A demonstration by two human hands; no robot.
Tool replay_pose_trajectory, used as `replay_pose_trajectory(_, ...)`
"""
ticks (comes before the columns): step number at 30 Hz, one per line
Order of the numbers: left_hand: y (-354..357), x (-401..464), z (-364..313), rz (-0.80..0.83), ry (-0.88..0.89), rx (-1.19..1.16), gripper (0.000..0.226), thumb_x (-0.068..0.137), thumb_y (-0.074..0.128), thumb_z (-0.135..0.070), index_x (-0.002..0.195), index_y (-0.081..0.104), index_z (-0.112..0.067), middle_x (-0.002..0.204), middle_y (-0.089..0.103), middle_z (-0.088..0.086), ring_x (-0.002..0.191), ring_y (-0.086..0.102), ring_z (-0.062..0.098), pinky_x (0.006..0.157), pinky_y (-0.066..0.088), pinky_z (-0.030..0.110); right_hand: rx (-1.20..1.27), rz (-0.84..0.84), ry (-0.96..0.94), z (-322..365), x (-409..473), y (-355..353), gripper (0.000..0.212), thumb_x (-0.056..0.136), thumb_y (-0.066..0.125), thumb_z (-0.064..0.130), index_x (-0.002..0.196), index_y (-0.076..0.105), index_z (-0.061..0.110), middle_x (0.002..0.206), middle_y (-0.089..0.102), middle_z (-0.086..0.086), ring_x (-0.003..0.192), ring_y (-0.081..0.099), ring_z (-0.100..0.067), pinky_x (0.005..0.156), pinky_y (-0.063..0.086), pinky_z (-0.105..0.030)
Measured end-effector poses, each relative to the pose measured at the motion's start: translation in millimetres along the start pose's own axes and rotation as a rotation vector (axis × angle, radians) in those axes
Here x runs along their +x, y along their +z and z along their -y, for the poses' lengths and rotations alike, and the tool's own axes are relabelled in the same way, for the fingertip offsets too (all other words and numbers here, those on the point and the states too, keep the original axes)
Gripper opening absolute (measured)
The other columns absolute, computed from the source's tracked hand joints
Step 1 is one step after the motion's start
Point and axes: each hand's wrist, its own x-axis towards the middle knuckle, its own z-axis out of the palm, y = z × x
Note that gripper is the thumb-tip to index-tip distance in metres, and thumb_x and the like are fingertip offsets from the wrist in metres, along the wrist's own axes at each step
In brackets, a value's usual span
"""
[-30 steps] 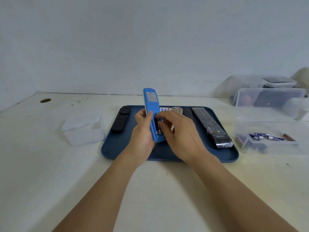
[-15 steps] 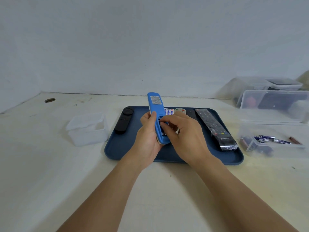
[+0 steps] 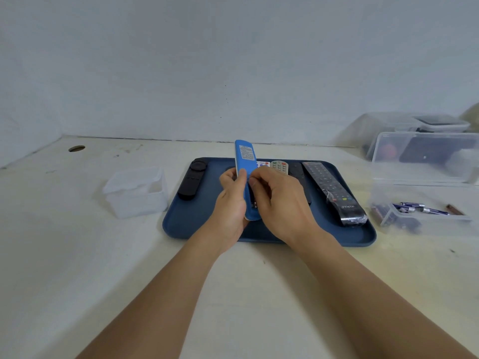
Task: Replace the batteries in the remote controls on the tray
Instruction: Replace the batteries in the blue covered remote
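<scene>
My left hand grips a blue remote, held back side up above the dark blue tray. My right hand has its fingers curled against the remote's lower right side, where a dark opening with batteries shows at the edge. Its fingertips are hidden from me. On the tray lie a short black remote at the left, a long black remote at the right, and a small grey remote behind my hands.
An empty clear plastic box stands left of the tray. Right of the tray, an open clear container holds several purple batteries, with its lid raised behind it. More clear boxes sit at the back right. A wall closes the table's far side.
The blue remote has turned more edge-on to me, hiding most of the battery opening. My right hand's fingers have closed in tighter against its side.
</scene>
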Motion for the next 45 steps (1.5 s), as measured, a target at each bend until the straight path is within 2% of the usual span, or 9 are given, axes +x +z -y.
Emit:
replay_pose_trajectory(10,2.3,-3.1,-3.9,0.063,0.021,-0.106,0.03,0.11,0.037,-0.026,0.14,0.039,-0.025,0.131,0.065,0.006,0.112,0.069,0.019,0.093,0.057,0.042,0.292,-0.067,0.15,6.5,1.8,-6.9,0.019,0.093,0.067,0.017,0.083,0.052,0.013,0.072,0.06,0.002,0.06,0.055,-0.009,0.055,0.046,-0.022)
replay_pose_trajectory(14,4.0,-2.9,-9.0,0.097,0.055,-0.258,0.035,0.108,0.039,-0.018,0.143,0.041,-0.017,0.122,0.064,0.01,0.099,0.069,0.022,0.08,0.061,0.042,0.949,-0.25,0.545,10.2,11.1,-15.3,0.007,0.095,0.063,0.008,0.101,0.061,0.011,0.075,0.067,-0.005,0.063,0.063,-0.013,0.06,0.054,-0.028)
replay_pose_trajectory(19,0.1,-3.1,-19.0,0.14,0.088,-0.342,0.031,0.103,0.041,0.0,0.128,0.054,-0.013,0.122,0.061,0.009,0.118,0.06,0.025,0.088,0.06,0.038,1.549,-0.11,1.038,-7.9,18.7,-37.4,0.025,0.097,0.041,-0.003,0.107,0.063,0.003,0.072,0.052,-0.006,0.059,0.047,-0.014,0.058,0.044,-0.022)
replay_pose_trajectory(22,-2.1,-2.0,-20.3,0.137,0.097,-0.406,0.045,0.098,0.043,0.009,0.125,0.058,-0.023,0.109,0.067,0.002,0.119,0.06,0.021,0.087,0.06,0.034,1.24,-0.035,1.11,-7.4,19.8,-40.9,0.018,0.096,0.048,0.009,0.094,0.065,0.006,0.067,0.04,-0.001,0.048,0.025,-0.008,0.037,0.021,-0.017)
replay_pose_trajectory(26,-3.5,-4.3,-22.6,0.187,0.148,-0.507,0.052,0.08,0.053,0.011,0.119,0.056,-0.024,0.104,0.066,0.005,0.115,0.064,0.02,0.098,0.055,0.037,0.678,0.222,0.863,4.3,14.8,-39.0,0.046,0.086,0.066,0.057,0.094,0.072,0.012,0.073,0.047,-0.002,0.045,0.022,-0.01,0.04,0.018,-0.022)
replay_pose_trajectory(31,-3.2,-10.4,-19.7,0.35,0.219,-0.253,0.051,0.083,0.059,0.014,0.12,0.05,-0.02,0.128,0.061,0.009,0.124,0.06,0.024,0.112,0.045,0.04,1.047,0.134,0.8,4.9,12.3,-33.7,0.019,0.095,0.064,0.034,0.098,0.069,0.016,0.069,0.046,0.004,0.043,0.02,-0.007,0.035,0.018,-0.018)
replay_pose_trajectory(36,-8.1,-15.1,-24.9,0.87,0.015,-0.36,0.106,0.079,0.083,-0.03,0.16,0.016,-0.015,0.165,0.021,0.017,0.153,0.019,0.037,0.125,0.013,0.05,1.174,-0.061,0.835,-4.4,17.1,-52.3,0.028,0.098,0.06,0.033,0.075,0.057,0.016,0.047,0.042,0.008,0.037,0.023,-0.005,0.034,0.02,-0.017)
replay_pose_trajectory(40,4.1,-20.8,-28.2,0.463,-0.21,-0.255,0.089,0.075,0.071,-0.062,0.149,0.044,-0.022,0.144,0.057,0.008,0.13,0.057,0.034,0.087,0.056,0.051,0.962,-0.036,0.653,2.1,14.2,-46.6,0.02,0.099,0.06,0.026,0.102,0.069,0.008,0.071,0.066,-0.001,0.054,0.058,-0.011,0.047,0.048,-0.022)
replay_pose_trajectory(45,8.3,-24.4,-19.4,0.187,-0.219,0.089,0.035,0.1,0.053,-0.044,0.101,0.073,-0.015,0.082,0.067,0.019,0.062,0.057,0.03,0.058,0.045,0.032,0.421,-0.214,0.361,3.0,6.8,-25.9,0.01,0.098,0.057,0.036,0.106,0.06,0.03,0.094,0.066,0.006,0.061,0.061,-0.021,0.053,0.052,-0.036)
